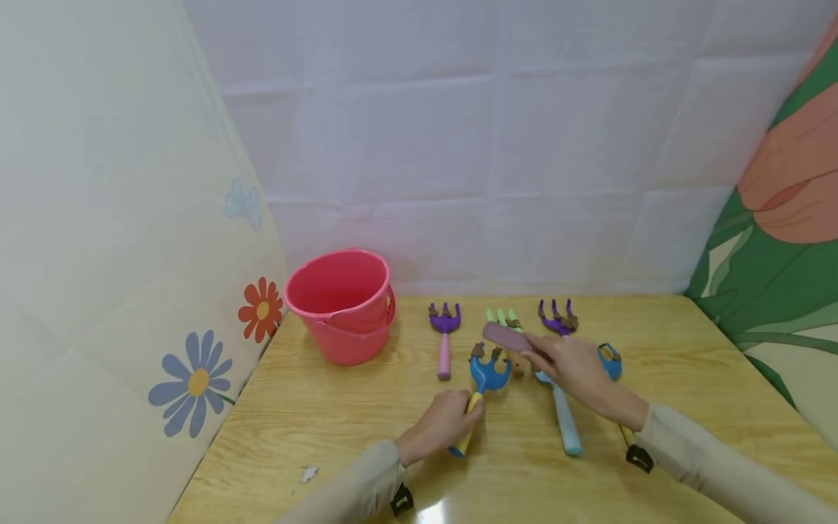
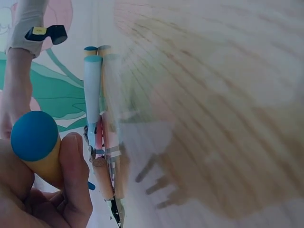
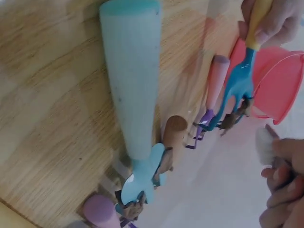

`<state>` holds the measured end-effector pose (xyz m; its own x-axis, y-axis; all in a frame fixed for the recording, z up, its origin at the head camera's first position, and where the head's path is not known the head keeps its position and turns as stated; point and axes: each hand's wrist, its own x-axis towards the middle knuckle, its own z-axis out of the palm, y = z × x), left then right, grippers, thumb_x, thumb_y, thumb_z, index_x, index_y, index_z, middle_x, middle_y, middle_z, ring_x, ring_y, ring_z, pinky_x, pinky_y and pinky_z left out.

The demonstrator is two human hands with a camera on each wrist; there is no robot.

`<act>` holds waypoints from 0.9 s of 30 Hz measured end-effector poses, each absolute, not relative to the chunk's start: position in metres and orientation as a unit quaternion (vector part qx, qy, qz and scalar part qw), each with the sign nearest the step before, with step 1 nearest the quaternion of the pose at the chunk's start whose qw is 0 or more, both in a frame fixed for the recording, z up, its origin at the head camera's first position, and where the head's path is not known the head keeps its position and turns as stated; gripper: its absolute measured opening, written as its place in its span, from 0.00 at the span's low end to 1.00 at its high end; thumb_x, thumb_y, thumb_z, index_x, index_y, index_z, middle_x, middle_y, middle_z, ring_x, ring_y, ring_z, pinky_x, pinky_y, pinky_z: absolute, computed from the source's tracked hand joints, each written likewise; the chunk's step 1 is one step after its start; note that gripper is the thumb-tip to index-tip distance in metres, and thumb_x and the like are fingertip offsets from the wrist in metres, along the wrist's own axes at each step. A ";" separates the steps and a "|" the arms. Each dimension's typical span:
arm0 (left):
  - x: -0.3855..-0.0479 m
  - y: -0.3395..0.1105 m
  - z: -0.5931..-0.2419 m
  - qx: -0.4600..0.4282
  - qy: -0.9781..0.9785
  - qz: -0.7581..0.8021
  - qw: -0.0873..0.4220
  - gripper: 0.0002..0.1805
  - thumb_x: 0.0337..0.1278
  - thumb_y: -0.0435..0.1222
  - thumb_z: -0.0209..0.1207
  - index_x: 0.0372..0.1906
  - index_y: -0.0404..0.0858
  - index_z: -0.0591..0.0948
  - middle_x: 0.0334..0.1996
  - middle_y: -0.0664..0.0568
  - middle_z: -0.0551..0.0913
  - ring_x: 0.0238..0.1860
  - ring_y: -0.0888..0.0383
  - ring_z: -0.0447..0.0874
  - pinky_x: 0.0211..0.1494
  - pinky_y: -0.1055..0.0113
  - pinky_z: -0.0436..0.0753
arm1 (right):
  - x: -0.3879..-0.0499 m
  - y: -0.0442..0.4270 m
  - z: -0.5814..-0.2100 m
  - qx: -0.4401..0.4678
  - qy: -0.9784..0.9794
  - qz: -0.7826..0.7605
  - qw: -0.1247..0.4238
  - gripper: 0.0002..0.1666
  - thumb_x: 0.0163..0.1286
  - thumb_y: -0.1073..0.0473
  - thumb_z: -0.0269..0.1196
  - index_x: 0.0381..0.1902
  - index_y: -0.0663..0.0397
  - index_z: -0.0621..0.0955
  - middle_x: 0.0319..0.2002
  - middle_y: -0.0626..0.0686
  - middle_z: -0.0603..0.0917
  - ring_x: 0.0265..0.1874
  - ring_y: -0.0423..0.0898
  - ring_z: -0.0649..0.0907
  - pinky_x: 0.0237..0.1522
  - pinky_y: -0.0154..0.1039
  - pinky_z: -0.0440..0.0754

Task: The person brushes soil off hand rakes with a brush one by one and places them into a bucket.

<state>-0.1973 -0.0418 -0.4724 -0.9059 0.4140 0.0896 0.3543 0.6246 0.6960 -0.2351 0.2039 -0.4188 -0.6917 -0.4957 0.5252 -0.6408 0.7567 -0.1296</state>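
My left hand (image 1: 441,422) grips the yellow handle of a blue-headed toy fork (image 1: 487,374), with brown bits stuck on its tines. In the left wrist view the handle's blue end (image 2: 34,136) shows between thumb and fingers. My right hand (image 1: 579,371) holds a mauve, flat-looking piece (image 1: 507,337) just above the fork's tines; in the right wrist view it has a whitish side (image 3: 264,145). Under the right hand lies a light-blue fork (image 1: 566,422), its head partly hidden. Fork and mauve piece appear apart in the right wrist view.
A pink bucket (image 1: 347,342) stands at the table's back left. Purple-headed forks (image 1: 445,320) (image 1: 559,320) lie on the wooden table, a green-tined one (image 1: 501,317) between them. Another blue-headed, yellow-handled tool (image 1: 610,362) lies under the right forearm.
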 end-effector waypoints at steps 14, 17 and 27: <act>-0.195 -0.040 -0.474 0.227 0.904 0.359 0.036 0.19 0.70 0.39 0.53 0.19 0.43 0.70 0.13 0.61 0.66 0.10 0.69 0.64 0.10 0.76 0.66 | -0.237 0.202 -0.420 0.322 -0.911 0.145 0.214 0.17 0.65 0.55 0.69 0.49 0.56 0.86 0.17 0.37 0.73 0.11 0.30 0.62 0.19 0.40 0.78; -0.193 -0.040 -0.475 0.229 0.906 0.353 0.034 0.20 0.70 0.39 0.53 0.18 0.43 0.70 0.13 0.61 0.66 0.11 0.69 0.64 0.11 0.76 0.66 | -0.241 0.206 -0.421 0.309 -0.913 0.145 0.223 0.15 0.65 0.57 0.69 0.47 0.57 0.86 0.16 0.38 0.72 0.11 0.31 0.62 0.11 0.30 0.62; -0.194 -0.042 -0.473 0.220 0.909 0.353 0.023 0.18 0.70 0.39 0.54 0.20 0.43 0.71 0.13 0.61 0.67 0.11 0.69 0.64 0.11 0.76 0.66 | -0.224 0.197 -0.418 0.359 -0.889 0.150 0.240 0.23 0.63 0.54 0.70 0.54 0.58 0.84 0.17 0.34 0.73 0.13 0.26 0.62 0.28 0.53 0.81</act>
